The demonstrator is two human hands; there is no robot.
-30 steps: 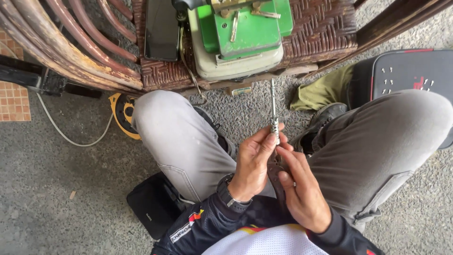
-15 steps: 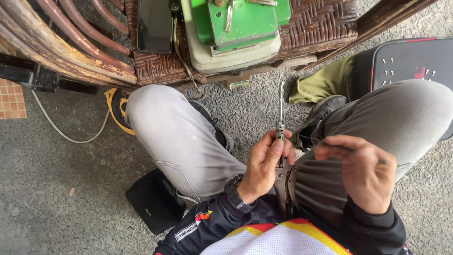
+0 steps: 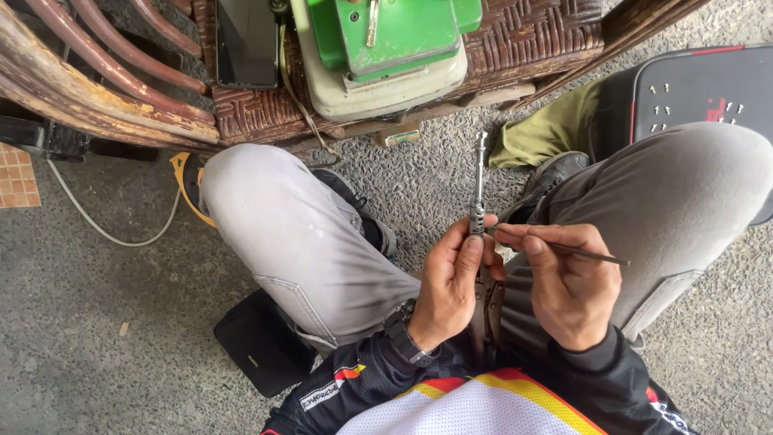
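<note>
Left hand [image 3: 451,278]: curling round the rod [image 3: 479,181], thumb pressing, holding it upright between the knees.
Right hand [image 3: 568,278]: pinching a thin pick [image 3: 576,251], tip touching the rod just above the left thumb.
Beyond hands: green machine [image 3: 394,36] sitting on wicker.

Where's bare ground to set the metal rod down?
Free: gravel between the knees, below the wicker seat; concrete left of the black pouch. Crowded: wicker seat, lap where left hand and right hand work the rod.
</note>
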